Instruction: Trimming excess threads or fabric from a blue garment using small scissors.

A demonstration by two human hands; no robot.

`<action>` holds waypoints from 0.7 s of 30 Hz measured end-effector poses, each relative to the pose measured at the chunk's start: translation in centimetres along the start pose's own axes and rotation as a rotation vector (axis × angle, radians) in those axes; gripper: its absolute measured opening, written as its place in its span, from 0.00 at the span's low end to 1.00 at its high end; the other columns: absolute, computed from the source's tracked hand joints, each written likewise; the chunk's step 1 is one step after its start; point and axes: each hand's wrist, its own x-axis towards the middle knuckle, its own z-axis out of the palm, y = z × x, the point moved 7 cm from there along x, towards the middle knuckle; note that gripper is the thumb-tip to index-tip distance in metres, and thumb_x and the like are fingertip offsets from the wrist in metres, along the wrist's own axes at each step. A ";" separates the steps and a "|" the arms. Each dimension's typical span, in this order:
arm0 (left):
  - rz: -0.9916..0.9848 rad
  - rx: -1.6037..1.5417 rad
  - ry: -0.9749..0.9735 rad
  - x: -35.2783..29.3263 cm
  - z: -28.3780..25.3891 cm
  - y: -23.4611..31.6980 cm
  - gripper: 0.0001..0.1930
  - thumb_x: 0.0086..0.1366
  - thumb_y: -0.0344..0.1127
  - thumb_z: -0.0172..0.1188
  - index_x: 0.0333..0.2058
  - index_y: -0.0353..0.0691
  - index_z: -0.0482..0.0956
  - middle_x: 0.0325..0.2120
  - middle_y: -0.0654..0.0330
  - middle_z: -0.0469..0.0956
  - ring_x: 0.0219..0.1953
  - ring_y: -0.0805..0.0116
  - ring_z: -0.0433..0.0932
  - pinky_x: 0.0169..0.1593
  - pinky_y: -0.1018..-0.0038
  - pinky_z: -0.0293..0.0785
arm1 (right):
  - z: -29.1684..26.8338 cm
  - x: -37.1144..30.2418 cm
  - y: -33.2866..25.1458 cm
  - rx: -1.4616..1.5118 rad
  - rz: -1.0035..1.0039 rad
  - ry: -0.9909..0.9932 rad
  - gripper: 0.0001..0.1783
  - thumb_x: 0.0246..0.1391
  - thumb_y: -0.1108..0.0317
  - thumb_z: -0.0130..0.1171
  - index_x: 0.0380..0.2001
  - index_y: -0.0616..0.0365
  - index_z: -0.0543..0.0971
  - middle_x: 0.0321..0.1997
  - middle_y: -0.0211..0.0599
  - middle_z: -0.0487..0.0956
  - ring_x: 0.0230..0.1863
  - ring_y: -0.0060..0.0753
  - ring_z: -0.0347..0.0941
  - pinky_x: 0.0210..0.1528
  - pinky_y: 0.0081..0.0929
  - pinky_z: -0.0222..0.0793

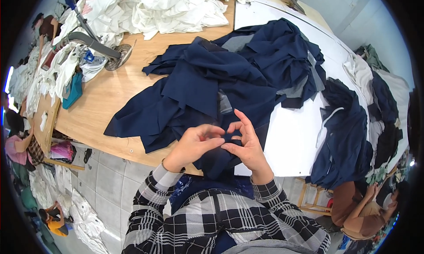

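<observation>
My left hand (195,144) and my right hand (247,147) meet at the front edge of the table. Thumb and forefinger of the left are pinched together at a navy cloth piece (216,163) that hangs over the edge. On the right, the thumb presses toward bent fingers at the same cloth, while the forefinger points up. The exact grip is partly hidden between the fingers. Just beyond the hands spreads a heap of navy cut fabric pieces (190,92), with grey lining patches (238,42) showing among the folds.
White garments (172,11) are piled at the back left of the wooden table (88,117). A grey clamp-like arm (90,44) stands near a teal item (73,91). More navy cloth (342,134) hangs off the white board (291,139) at right. Other people (364,210) sit nearby.
</observation>
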 end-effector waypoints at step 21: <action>0.313 0.350 0.072 -1.3 0.1 0.5 0.08 0.53 0.31 0.57 0.29 0.32 0.75 0.18 0.61 0.73 0.20 0.76 0.69 0.27 0.79 0.66 | 1.1 -0.8 1.4 0.009 -0.036 0.043 0.36 0.46 0.83 0.53 0.60 0.61 0.57 0.29 0.28 0.69 0.32 0.15 0.65 0.35 0.09 0.58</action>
